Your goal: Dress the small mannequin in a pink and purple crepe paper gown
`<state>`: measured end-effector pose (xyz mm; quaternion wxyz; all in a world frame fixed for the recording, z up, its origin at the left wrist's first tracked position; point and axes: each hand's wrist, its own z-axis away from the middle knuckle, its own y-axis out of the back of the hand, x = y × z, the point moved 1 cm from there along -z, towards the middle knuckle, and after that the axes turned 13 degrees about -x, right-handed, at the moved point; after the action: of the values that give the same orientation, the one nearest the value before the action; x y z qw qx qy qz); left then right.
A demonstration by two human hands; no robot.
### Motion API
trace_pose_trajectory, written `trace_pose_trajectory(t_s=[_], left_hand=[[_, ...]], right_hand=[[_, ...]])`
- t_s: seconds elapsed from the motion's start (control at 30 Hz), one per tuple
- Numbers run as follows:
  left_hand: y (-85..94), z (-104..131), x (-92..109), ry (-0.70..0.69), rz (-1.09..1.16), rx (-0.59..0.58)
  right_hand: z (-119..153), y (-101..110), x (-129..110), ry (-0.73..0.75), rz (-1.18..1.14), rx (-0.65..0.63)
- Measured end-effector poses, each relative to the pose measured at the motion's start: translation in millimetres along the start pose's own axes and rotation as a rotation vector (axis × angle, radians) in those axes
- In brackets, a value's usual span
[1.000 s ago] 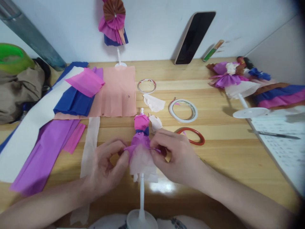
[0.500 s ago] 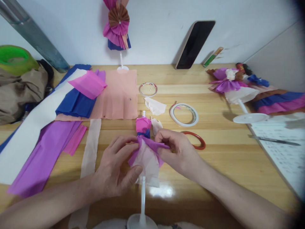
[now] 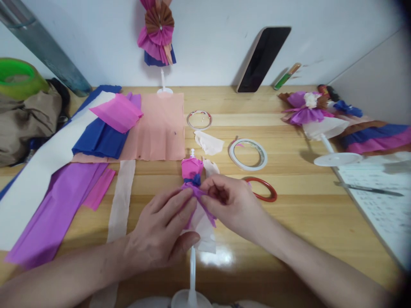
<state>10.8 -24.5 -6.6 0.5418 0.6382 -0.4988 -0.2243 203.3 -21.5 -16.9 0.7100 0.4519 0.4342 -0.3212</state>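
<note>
A small doll-like dress form on a white stand lies in front of me, its base toward me. It wears a pink paper bodice with a dark blue sash. Below the waist, a purple crepe paper overskirt covers part of a whitish underskirt. My left hand lies over the left side of the skirt, fingers stretched onto the purple paper and thumb apart. With thumb and forefinger, my right hand pinches the purple paper just below the waist, on the right side.
Crepe paper sheets and strips lie at the left. A tape roll, a red ring and a white paper scrap sit beyond my right hand. A phone leans on the wall; dressed stands are at the right.
My right hand has drawn the purple paper inward to the left, narrowing the overskirt. My left hand has shifted right, its fingers now over the purple paper near the middle.
</note>
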Motion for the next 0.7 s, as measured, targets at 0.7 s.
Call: trace_pose_trajectory(t_s=[0.7], left_hand=[[-4.0,-7,6,-0.081,-0.106,-0.09]], right_hand=[[0,-5,-17,-0.029,-0.225,0.04]])
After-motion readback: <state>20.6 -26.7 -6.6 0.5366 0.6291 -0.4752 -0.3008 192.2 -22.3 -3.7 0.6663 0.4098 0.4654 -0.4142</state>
